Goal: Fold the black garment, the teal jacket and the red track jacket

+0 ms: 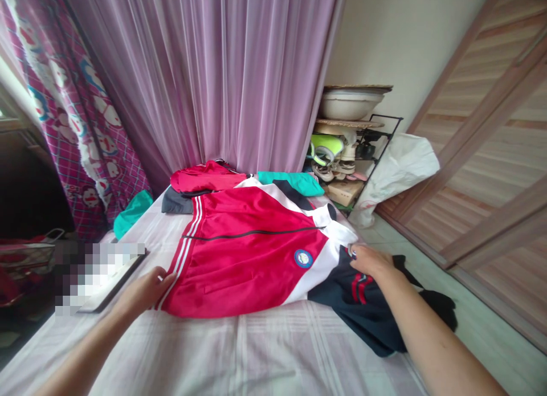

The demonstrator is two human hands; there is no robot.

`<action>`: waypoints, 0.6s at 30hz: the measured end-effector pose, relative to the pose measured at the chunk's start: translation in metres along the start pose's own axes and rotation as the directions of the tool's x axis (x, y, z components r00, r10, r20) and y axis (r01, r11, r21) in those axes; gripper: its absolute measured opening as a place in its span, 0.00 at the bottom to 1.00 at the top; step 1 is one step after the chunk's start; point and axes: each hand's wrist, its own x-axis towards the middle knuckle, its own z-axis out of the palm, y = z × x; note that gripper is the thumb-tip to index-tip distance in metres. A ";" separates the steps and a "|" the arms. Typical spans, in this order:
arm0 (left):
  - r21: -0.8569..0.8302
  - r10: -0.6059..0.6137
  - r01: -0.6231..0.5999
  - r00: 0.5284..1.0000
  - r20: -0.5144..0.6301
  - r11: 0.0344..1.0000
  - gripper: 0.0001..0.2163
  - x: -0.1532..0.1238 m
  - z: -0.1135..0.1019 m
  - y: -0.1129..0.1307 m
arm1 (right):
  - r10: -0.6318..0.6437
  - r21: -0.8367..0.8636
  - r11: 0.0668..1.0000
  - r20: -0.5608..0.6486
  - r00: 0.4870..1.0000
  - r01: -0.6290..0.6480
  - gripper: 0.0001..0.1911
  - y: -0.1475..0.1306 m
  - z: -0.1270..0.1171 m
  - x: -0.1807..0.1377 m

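A red, white and black zip jacket lies spread on the bed, front side up, with its collar toward the right and a round blue badge on the chest. At its striped hem on the left, my left hand pinches the edge of the cloth. My right hand is closed on the jacket's shoulder, where the white panel meets the dark sleeve. That sleeve stretches toward the bed's right edge. The far sleeve is partly hidden behind the jacket's body.
Behind the jacket lie a red garment and a teal cloth. A flat, partly blurred object rests on the bed at left. Beyond the bed stand a shoe rack, a white bag and wooden wardrobe doors.
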 end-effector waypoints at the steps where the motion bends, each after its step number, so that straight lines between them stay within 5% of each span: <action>1: -0.026 -0.013 0.013 1.000 0.022 1.000 0.23 0.000 0.000 0.001 | 0.000 -0.007 1.000 -0.018 1.000 -0.001 0.18 -0.004 0.000 -0.001; 9: -0.246 -0.107 0.134 0.987 0.120 0.960 0.30 0.043 -0.025 0.013 | 0.002 0.097 0.995 -0.293 0.956 0.028 0.22 -0.028 -0.026 0.018; 14: -0.154 -0.079 0.080 0.997 0.012 0.985 0.28 0.099 -0.038 0.033 | -0.149 0.129 0.971 -0.343 0.928 0.203 0.23 -0.057 -0.036 0.076; 18: -0.212 -0.118 0.114 0.993 -0.008 0.971 0.28 0.147 -0.042 0.053 | -0.167 0.136 0.967 -0.303 0.938 0.215 0.24 -0.077 -0.040 0.134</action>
